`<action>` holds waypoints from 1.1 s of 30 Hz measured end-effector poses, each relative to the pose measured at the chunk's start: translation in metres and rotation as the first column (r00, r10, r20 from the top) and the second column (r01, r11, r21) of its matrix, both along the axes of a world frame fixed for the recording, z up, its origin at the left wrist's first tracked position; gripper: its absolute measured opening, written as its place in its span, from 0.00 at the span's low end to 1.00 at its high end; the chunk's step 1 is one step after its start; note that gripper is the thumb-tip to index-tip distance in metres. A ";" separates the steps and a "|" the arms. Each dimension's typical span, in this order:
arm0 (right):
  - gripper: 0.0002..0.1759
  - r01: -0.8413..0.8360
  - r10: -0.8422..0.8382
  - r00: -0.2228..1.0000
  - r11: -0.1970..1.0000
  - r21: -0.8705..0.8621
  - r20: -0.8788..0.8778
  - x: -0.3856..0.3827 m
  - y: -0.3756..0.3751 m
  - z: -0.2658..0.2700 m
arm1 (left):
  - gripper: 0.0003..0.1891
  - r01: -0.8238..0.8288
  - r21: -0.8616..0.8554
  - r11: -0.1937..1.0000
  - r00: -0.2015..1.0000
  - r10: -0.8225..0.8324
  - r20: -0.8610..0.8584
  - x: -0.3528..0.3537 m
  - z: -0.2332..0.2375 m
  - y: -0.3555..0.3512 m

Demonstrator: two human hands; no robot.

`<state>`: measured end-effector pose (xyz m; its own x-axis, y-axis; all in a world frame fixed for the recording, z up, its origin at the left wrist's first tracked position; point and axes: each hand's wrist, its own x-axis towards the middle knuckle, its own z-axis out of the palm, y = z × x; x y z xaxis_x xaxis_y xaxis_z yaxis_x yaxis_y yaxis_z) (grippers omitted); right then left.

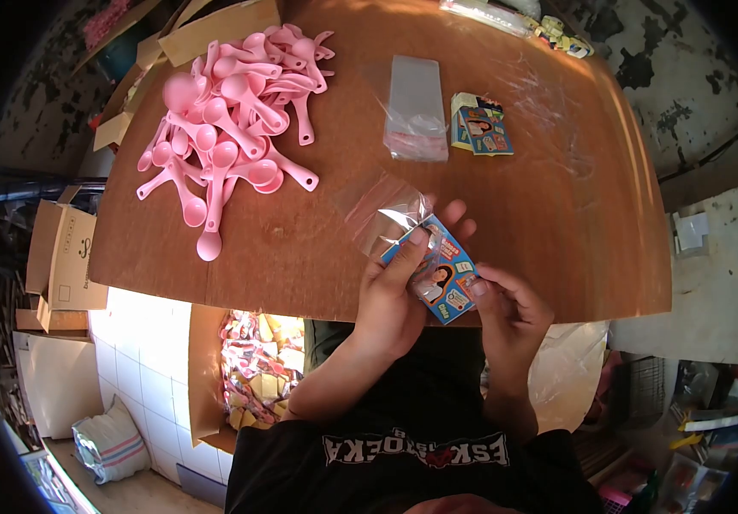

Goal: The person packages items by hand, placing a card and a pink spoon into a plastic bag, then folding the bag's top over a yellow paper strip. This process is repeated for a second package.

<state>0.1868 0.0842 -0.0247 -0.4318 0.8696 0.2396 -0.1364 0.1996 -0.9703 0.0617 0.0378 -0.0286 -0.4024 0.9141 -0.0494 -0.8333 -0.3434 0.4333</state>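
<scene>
Over the near table edge, my left hand (394, 291) grips a blue printed card (443, 272) together with a clear plastic bag (382, 218), its thumb lying across them. The bag's loose end sticks out toward the upper left. At the card's right edge my right hand (513, 313) pinches with thumb and forefinger. Further back on the table lie a stack of clear plastic bags (415, 98) and, just right of it, a small pile of similar cards (483, 127).
A large heap of pink plastic spoons (232, 128) covers the table's (300, 248) left part. Crumpled clear film (549, 111) lies on the right. Below the near edge stands a cardboard box (206, 368) full of packed pieces. Another carton (73, 257) is at the left.
</scene>
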 end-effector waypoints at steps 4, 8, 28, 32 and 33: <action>0.10 -0.029 0.023 0.999 0.990 0.139 0.042 0.003 -0.001 -0.003 | 0.20 -0.066 -0.006 0.998 0.998 0.066 -0.022 -0.004 -0.002 0.001; 0.10 0.002 -0.001 1.000 0.992 0.125 -0.006 0.000 0.000 -0.004 | 0.19 -0.046 -0.020 0.999 0.998 0.045 -0.035 0.000 -0.001 0.001; 0.15 -0.297 0.209 0.917 0.927 -0.231 -0.341 -0.001 0.016 -0.006 | 0.20 -0.109 -0.007 0.994 0.993 0.110 0.049 0.004 0.006 0.002; 0.17 -0.236 0.187 0.945 0.958 -0.164 -0.267 -0.003 0.014 -0.009 | 0.19 -0.074 -0.026 0.997 0.997 0.075 0.027 0.007 0.006 0.001; 0.18 -0.201 0.165 0.955 0.971 -0.129 -0.248 -0.003 0.014 -0.012 | 0.19 -0.070 -0.028 0.997 0.997 0.071 0.028 0.008 0.007 0.000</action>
